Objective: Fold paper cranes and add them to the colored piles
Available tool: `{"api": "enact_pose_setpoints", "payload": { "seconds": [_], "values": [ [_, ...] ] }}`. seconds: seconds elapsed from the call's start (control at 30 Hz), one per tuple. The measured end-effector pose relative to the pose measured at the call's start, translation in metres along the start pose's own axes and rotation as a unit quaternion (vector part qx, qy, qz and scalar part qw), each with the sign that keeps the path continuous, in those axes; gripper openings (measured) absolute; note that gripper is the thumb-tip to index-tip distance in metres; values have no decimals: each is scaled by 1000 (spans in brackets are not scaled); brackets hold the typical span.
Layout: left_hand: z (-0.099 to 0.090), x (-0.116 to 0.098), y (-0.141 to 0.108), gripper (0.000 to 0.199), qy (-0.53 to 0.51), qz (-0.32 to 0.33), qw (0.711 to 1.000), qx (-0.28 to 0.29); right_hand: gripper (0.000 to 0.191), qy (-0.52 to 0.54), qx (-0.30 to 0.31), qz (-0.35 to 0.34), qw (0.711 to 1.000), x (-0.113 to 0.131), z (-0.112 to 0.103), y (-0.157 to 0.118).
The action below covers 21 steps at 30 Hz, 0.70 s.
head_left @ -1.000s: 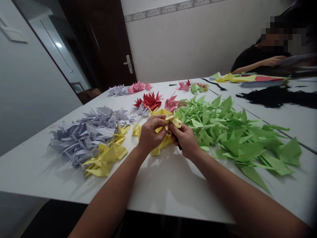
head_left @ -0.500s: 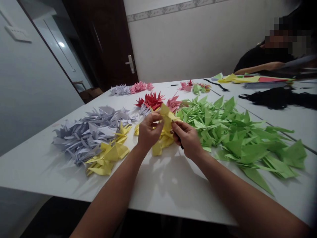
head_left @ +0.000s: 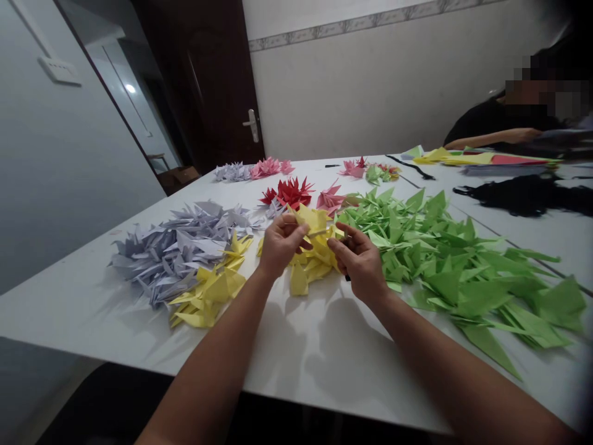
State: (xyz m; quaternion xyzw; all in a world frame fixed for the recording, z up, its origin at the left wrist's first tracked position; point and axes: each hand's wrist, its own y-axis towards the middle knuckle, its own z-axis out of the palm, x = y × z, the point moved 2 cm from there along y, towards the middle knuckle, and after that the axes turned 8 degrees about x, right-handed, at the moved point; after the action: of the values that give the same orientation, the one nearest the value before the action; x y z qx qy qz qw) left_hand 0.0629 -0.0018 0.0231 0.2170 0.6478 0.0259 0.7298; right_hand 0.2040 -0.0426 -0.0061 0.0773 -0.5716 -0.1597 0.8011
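Observation:
My left hand (head_left: pixel 280 246) is closed, pinching a folded yellow paper crane (head_left: pixel 312 217) between thumb and fingers. Facing it, my right hand (head_left: pixel 360 261) has thumb and forefinger near the crane's right side, with the other fingers curled around a slim black tool. Only a dark bit of that tool shows below the palm, so its kind is unclear. Under both hands lies a heap of yellow paper cranes (head_left: pixel 319 262). A green crane pile (head_left: pixel 445 253) spreads out right of my right hand. Left of my left hand are pale lilac cranes (head_left: pixel 180 247) and more yellow cranes (head_left: pixel 210 293).
Red cranes (head_left: pixel 290 193) and pink cranes (head_left: pixel 328 198) lie beyond my hands on the white table (head_left: pixel 296 364). Further right are black strands (head_left: pixel 519 193) and coloured paper sheets (head_left: pixel 491 159). A person in black (head_left: pixel 486 120) sits at the far right.
My right hand has drawn slightly away from the yellow crane, and its black tool shows less. The crane has tipped lower in my left hand. The whole view has shifted a little.

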Motion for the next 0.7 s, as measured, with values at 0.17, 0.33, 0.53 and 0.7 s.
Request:
{"api": "enact_pose_setpoints", "payload": {
  "seconds": [0.17,0.33,0.53,0.7],
  "values": [
    [19,3,-8,36,-2,-13,996,91,37,24,17,15,999,-1,0,1],
    [0,0,0,28,44,73,996,-31,37,47,-79,-12,996,6,-8,8],
    [-44,8,13,17,179,154,946,-224,44,52,-110,9,992,2,-17,13],
    [-52,35,18,14,232,93,943,-218,54,15,-121,-17,992,-4,-16,10]
  ]
}}
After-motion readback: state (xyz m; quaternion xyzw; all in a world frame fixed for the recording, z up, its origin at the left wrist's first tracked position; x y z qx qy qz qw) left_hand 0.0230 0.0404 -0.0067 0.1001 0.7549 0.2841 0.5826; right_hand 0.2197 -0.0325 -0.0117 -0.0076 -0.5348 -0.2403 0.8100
